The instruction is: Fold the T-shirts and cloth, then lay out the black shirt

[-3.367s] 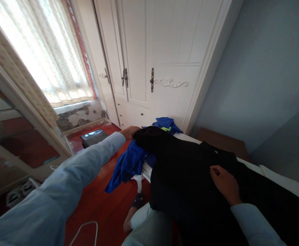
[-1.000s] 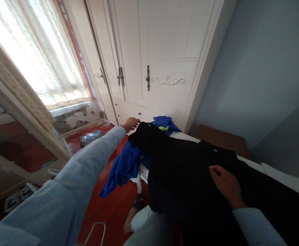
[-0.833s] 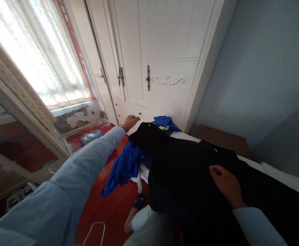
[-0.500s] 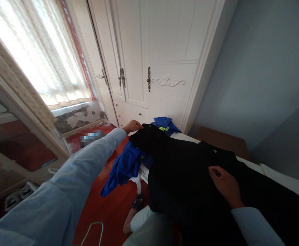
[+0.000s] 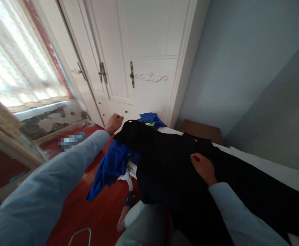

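Note:
A large black garment (image 5: 162, 153) lies spread over a white surface, and its front part hangs down toward my legs. Just beyond its far left corner is my left hand (image 5: 115, 123), fingers curled closed, with a small gap to the cloth and nothing visible in it. Over the middle of the garment is my right hand (image 5: 202, 166), thumb and fingers drawn together. Whether it pinches a bit of the black cloth cannot be made out. Under the garment's left end, a blue garment (image 5: 110, 164) droops over the edge; blue cloth with yellow-green marks (image 5: 151, 120) shows behind.
A white wardrobe (image 5: 151, 41) with dark handles stands ahead. A brown wooden piece (image 5: 203, 131) sits by the grey wall. On the red floor (image 5: 75, 205) are a wire hanger-like loop (image 5: 80, 232) and a blurred item (image 5: 71, 140). A curtained window (image 5: 23, 61) is at left.
My left hand has let go of the black garment's corner and moved slightly away from it. My right hand stays over the garment, closed. The whole view has shifted to the right.

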A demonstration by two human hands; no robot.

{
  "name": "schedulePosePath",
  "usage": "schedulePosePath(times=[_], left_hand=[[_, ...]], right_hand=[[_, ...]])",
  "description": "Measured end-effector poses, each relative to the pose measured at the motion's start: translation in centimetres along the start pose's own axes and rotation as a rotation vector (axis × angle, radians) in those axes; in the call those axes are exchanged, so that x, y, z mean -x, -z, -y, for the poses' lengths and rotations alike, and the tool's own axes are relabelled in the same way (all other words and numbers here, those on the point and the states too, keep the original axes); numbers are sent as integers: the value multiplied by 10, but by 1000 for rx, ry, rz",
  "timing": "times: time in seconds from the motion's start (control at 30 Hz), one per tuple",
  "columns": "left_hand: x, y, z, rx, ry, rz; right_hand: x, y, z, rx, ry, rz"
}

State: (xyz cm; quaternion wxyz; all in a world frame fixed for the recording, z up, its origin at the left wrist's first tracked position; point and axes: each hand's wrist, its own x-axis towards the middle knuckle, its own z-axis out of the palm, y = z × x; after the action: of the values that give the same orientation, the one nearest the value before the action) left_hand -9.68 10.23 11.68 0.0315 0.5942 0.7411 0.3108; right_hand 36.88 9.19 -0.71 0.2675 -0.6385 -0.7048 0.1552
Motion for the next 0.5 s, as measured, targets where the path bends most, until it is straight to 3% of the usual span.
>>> schedulePosePath(times=[0.07,0.13,0.3,0.4,0.5], left_hand=[[8,-2,-20,-93,-41,-103],[21,-6,-45,-213,-166,-111],[56,-39,-99,-270,-503,126],[73,-80,-123,-203,-634,288],[84,-126,-144,-163,-649,428]], right_hand=[[0,0,3,-25,-9,1],[-1,1,2,-89,-12,-3],[-8,28,-22,-302,67,-80],[-16,60,-51,-209,89,-127],[-22,86,-80,-20,87,-74]])
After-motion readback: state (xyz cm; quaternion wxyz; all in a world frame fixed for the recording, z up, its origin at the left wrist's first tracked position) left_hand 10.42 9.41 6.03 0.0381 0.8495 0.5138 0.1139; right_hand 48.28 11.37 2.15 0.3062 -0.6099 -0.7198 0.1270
